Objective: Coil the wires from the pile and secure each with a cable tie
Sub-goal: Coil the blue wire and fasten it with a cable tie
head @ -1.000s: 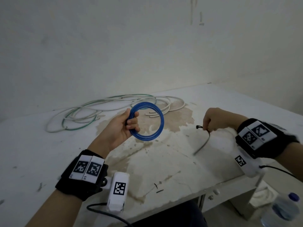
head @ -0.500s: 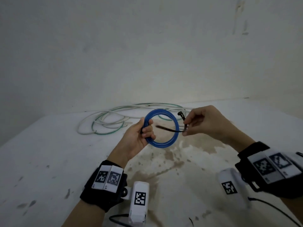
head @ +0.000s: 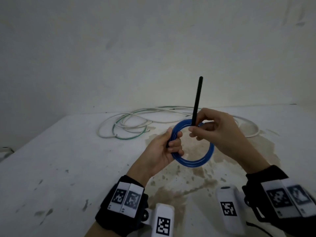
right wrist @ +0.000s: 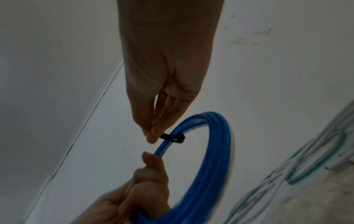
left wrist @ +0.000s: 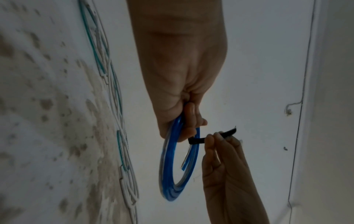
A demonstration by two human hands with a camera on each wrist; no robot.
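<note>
while the left hand (head: 163, 151) is gripping the round blue plastic-coated wire coil (head: 193, 163), the right hand (head: 220, 134) is pinching a thin black plastic cable tie (head: 197, 101) looped round it.

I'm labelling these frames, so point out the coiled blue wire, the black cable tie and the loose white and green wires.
Coiled blue wire (head: 193, 164): head view, bottom arc.
Black cable tie (head: 197, 100): head view, upright strap.
Loose white and green wires (head: 130, 124): head view, left loops.

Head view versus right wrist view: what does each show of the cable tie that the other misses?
Only the head view shows the cable tie strap's long free end sticking up above the right hand. Only the right wrist view shows the tie lying across the blue coil strands. Both show the left hand gripping the coil and the right hand pinching the tie.
</note>
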